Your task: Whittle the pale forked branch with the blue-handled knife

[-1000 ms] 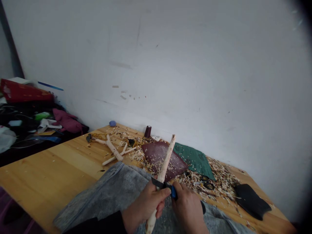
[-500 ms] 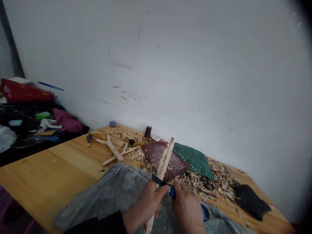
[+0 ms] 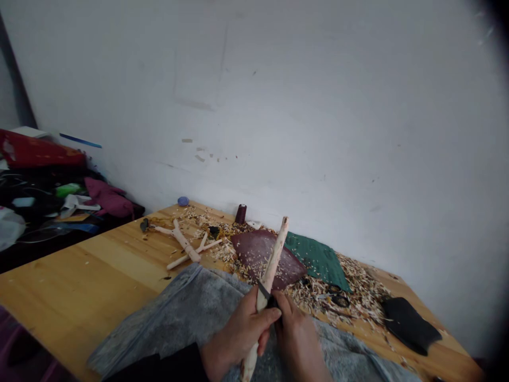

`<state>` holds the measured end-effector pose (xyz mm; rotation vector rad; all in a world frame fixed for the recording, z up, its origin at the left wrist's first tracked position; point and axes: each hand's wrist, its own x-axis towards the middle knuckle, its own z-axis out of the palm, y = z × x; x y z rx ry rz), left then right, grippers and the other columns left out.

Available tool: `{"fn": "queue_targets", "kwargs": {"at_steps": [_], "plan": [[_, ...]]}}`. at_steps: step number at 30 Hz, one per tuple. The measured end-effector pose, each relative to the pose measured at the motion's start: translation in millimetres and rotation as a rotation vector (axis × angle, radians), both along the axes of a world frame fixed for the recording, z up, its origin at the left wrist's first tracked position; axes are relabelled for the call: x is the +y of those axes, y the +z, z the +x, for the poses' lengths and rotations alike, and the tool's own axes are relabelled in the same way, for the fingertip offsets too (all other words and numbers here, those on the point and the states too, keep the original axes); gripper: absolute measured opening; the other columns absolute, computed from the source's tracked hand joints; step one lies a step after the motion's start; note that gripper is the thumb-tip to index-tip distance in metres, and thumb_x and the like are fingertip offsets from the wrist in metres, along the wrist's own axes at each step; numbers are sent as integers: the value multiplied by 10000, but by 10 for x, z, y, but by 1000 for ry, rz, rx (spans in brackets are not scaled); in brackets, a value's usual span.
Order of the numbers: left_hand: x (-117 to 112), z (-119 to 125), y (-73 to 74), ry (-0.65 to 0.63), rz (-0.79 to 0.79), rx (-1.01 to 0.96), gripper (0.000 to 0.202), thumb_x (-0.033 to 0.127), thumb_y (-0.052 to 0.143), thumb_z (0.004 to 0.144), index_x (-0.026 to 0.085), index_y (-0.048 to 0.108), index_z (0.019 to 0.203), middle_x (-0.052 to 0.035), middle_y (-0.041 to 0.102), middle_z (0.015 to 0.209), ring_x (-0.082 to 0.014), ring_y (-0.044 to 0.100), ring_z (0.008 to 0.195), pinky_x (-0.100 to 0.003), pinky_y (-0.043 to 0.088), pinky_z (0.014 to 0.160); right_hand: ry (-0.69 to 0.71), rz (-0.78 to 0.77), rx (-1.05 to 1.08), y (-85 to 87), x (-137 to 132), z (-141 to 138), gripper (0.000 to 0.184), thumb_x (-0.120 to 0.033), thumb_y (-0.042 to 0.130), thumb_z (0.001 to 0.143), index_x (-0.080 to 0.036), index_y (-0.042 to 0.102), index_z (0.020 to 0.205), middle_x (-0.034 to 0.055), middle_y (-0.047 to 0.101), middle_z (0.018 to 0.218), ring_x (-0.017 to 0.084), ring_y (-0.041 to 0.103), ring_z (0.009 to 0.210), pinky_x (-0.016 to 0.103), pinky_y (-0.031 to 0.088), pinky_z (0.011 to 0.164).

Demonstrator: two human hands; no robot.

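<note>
A peeled, pale branch (image 3: pixel 274 257) slants up from my lap, its far end pointing at the wall. My left hand (image 3: pixel 244 326) is wrapped round its lower part, and the thumb reaches across to the knife. In my right hand (image 3: pixel 296 334) is a knife (image 3: pixel 264 289), its dark blade lying across the branch just above my left fingers. Most of the knife's handle is hidden by the hand. Under both hands lies a grey cloth (image 3: pixel 191 313). Behind the branch is a dark red sheet (image 3: pixel 254 252) strewn with wood shavings.
Forked peeled sticks (image 3: pixel 185 244) lie left of centre on the wooden table (image 3: pixel 79 281). A green cloth (image 3: pixel 318 260), scissors (image 3: pixel 339 300), heaped shavings (image 3: pixel 366 286) and a black pad (image 3: pixel 411 324) are on the right. A thread spool (image 3: pixel 240 214) stands by the wall.
The branch has turned, so its side fork no longer shows. My right hand has come closer to my left, and the knife's blue handle is now hidden.
</note>
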<state>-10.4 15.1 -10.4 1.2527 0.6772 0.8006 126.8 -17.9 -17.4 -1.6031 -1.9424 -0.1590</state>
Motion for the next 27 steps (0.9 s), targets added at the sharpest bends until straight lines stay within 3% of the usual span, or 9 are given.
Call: {"fn": "queue_targets", "kwargs": {"at_steps": [5, 9, 12, 15, 20, 27], "plan": [[-1, -8, 61, 27, -6, -57, 292, 447, 589, 782, 219, 429, 867, 126, 418, 447, -60, 344, 310, -163, 285, 316, -37, 135, 261, 58, -23, 69, 225, -293, 414, 902, -202, 599, 991, 45, 694, 780, 173, 659, 639, 238, 476, 560], [-4, -27, 107, 49, -32, -48, 262, 417, 586, 786, 213, 436, 855, 116, 431, 483, -56, 357, 333, -162, 299, 322, -60, 270, 515, 142, -87, 139, 329, -456, 419, 914, -183, 590, 979, 15, 645, 676, 150, 589, 538, 236, 455, 505], [-12, -33, 122, 32, -36, -22, 279, 425, 609, 780, 210, 451, 862, 110, 442, 500, -54, 364, 348, -160, 304, 328, -24, 245, 640, 170, -111, 151, 395, -488, 350, 935, -175, 587, 978, -32, 550, 552, 141, 519, 463, 239, 420, 463], [-21, -17, 130, 46, -82, -35, 356, 542, 586, 785, 216, 452, 832, 95, 470, 556, -47, 373, 348, -163, 299, 317, -38, 201, 740, 169, -106, 150, 416, -498, 339, 940, -166, 560, 1060, -8, 609, 624, 149, 558, 503, 254, 444, 501], [-18, 11, 137, 49, -181, -167, 482, 698, 444, 799, 217, 466, 809, 79, 479, 551, -48, 365, 335, -169, 287, 310, -95, 206, 786, 157, -70, 183, 441, -518, 332, 940, -173, 512, 1146, 38, 685, 778, 159, 618, 576, 283, 484, 584], [-23, -8, 188, 21, -237, -240, 385, 571, 603, 766, 216, 480, 852, 79, 513, 593, -47, 392, 369, -162, 308, 333, -82, 177, 732, 162, -17, 289, 424, -524, 326, 939, -195, 592, 927, 38, 672, 745, 176, 629, 658, 299, 486, 665]]}}
